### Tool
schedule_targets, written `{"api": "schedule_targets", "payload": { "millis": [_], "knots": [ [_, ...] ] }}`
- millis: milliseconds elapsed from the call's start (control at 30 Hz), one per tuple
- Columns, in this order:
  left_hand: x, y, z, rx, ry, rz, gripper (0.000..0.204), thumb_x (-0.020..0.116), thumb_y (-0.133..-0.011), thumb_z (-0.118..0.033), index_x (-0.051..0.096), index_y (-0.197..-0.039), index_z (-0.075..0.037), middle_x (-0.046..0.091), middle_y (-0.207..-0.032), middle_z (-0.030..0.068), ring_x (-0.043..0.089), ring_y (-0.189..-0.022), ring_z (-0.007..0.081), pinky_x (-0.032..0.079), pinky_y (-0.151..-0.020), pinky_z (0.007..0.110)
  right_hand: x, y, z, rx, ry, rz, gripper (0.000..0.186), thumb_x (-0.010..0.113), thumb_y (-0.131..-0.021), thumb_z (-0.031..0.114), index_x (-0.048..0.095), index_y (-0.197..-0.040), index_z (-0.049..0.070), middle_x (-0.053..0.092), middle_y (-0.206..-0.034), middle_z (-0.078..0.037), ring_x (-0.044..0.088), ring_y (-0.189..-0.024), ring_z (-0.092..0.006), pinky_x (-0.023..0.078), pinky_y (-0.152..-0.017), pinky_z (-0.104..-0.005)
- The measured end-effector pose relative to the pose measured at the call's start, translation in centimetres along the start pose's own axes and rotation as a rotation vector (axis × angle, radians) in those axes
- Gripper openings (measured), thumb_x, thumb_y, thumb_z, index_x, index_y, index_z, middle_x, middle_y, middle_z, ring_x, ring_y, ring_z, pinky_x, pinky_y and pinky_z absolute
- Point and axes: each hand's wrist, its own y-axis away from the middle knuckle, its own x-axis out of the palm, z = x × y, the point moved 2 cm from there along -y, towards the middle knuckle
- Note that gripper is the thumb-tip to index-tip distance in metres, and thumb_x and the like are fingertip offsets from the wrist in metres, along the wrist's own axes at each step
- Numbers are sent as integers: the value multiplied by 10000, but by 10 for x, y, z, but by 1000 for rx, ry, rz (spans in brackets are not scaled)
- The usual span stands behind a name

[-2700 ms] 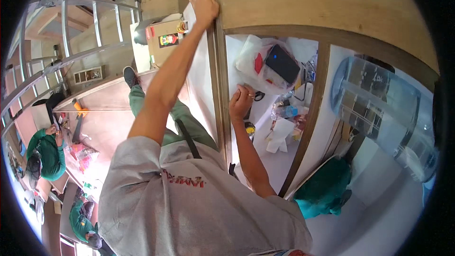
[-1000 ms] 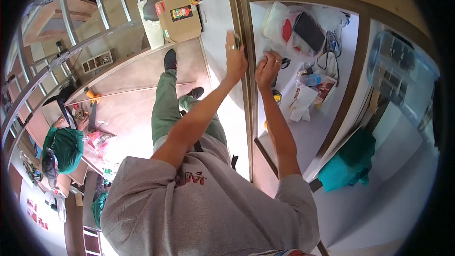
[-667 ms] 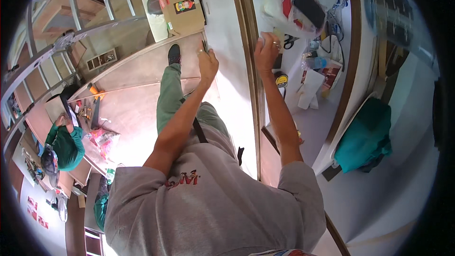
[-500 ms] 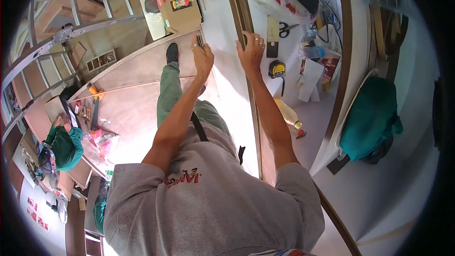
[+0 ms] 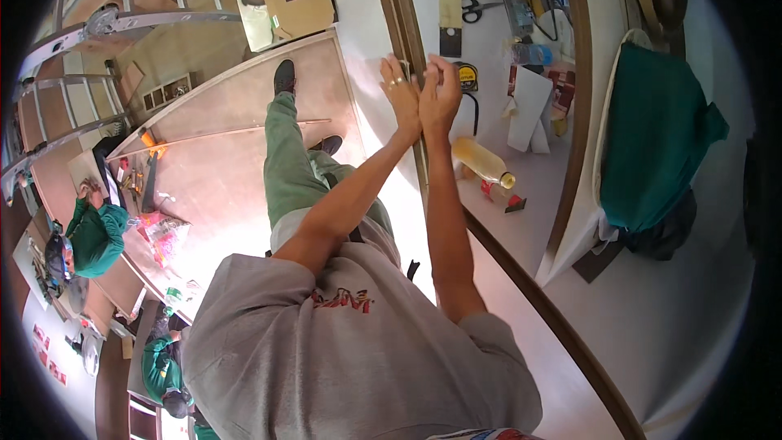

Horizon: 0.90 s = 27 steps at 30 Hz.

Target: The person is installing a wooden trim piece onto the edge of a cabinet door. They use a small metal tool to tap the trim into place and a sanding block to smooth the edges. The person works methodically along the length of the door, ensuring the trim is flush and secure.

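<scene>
My left hand [image 5: 401,99] lies with fingers stretched out on the brown frame strip [image 5: 405,24] of the white partition. Close against it, at the wrist, is my right hand [image 5: 440,102], its fingers loosely bent and the thumb apart. No held thing shows in either hand; the undersides of both are hidden. Just right of my hands, on the white surface beyond the strip, are a yellow and black tape measure [image 5: 467,77] and black scissors [image 5: 479,8]. A bottle of yellowish liquid [image 5: 482,161] lies nearer to me, beside my right forearm.
A cardboard box [image 5: 300,4] stands ahead at left, near a metal ladder [image 5: 102,28]. A handsaw [image 5: 150,183] and a pink plastic bag [image 5: 163,236] lie on the board at left. Two people in green, one [image 5: 98,236] further ahead, are at far left. A green cloth bundle [image 5: 656,138] is at right.
My left hand has moved right onto the brown strip, meeting my right hand. The thin dark thing it held no longer shows. My view has shifted, and a second person has come into sight.
</scene>
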Motion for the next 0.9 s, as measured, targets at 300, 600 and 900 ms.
{"api": "schedule_targets", "payload": {
  "millis": [300, 600, 900],
  "knots": [
    [6, -50, -9, 106, -52, -57, 611, 461, -961, -105, 208, -1498, 36, 195, -1535, 324, 155, -1436, 482, 134, -1153, 590, -26, 91, -20, 157, -162, -45, 212, 509, -972, 108, 641, -1093, -6, 660, -1002, -124, 646, -825, -188, 500, -740, -287],
    [1, -96, -15, 10, -89, -59, 616, 446, -980, -146, 181, -1511, 21, 158, -1553, 309, 128, -1445, 478, 136, -1143, 609, -56, 75, 4, 7, -38, -40, 194, 487, -951, 56, 635, -1055, -13, 638, -963, -138, 640, -774, -228, 505, -729, -341],
    [11, -70, -5, 36, -94, -74, 635, 466, -964, -135, 184, -1512, 16, 156, -1558, 295, 129, -1449, 467, 142, -1138, 620, -43, 84, 13, 5, -97, 19, 185, 487, -975, 62, 617, -1073, -26, 631, -1005, -126, 636, -814, -180, 523, -725, -295]
  ]
}}
